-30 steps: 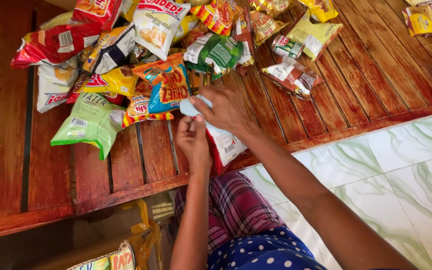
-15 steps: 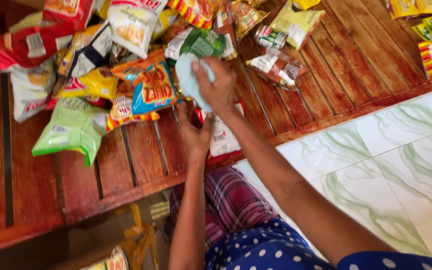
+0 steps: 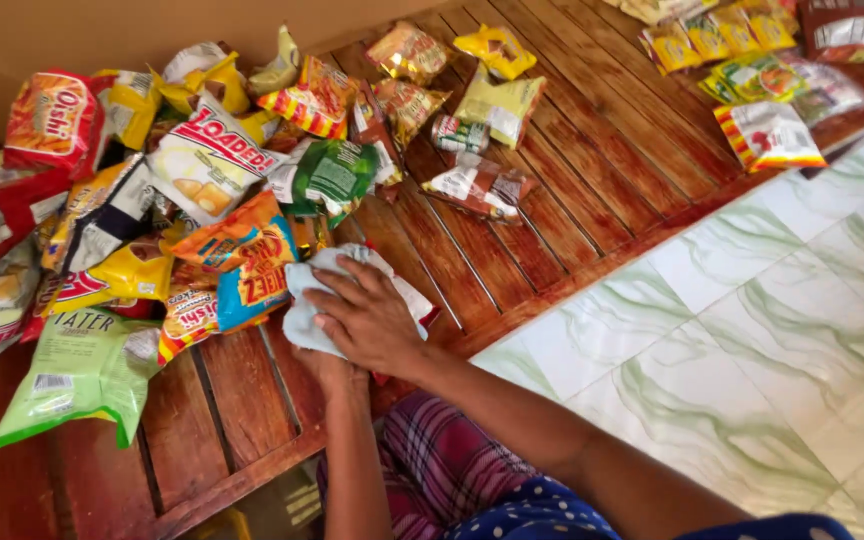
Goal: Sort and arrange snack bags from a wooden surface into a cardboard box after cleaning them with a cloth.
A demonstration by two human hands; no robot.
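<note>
Hands are stacked at the near edge of the wooden slatted table [image 3: 572, 200], and the pale blue cloth [image 3: 304, 300] is the thing in play. Right hand [image 3: 367, 320] lies flat on top of it, fingers together and curled slightly, pressing the cloth down rather than pinching it; the fingertips point left, toward the snack pile. Left hand [image 3: 337, 372] sits underneath and just behind, mostly hidden by the right, so whether its fingers grip anything I cannot tell. The cloth bunches out from under the right palm, its longer run going up and to the left, with a fold peeking out beyond the fingertips, so the right hand is clearly the nearer one and already on it. Just left of the cloth, touching or nearly so, lies an orange and blue chip bag [image 3: 247, 270], and beyond that a light green bag [image 3: 77, 375] and a white snack bag [image 3: 207, 170]. A red and white packet [image 3: 414, 300] pokes out from beneath the right wrist side. Crowding is all on the left; to the right the slats run bare up to a small clear packet [image 3: 477, 185]. Pale green marbled floor tiles [image 3: 752, 330] lie below the table edge, and a plaid garment [image 3: 432, 470] shows at the person's lap.
</note>
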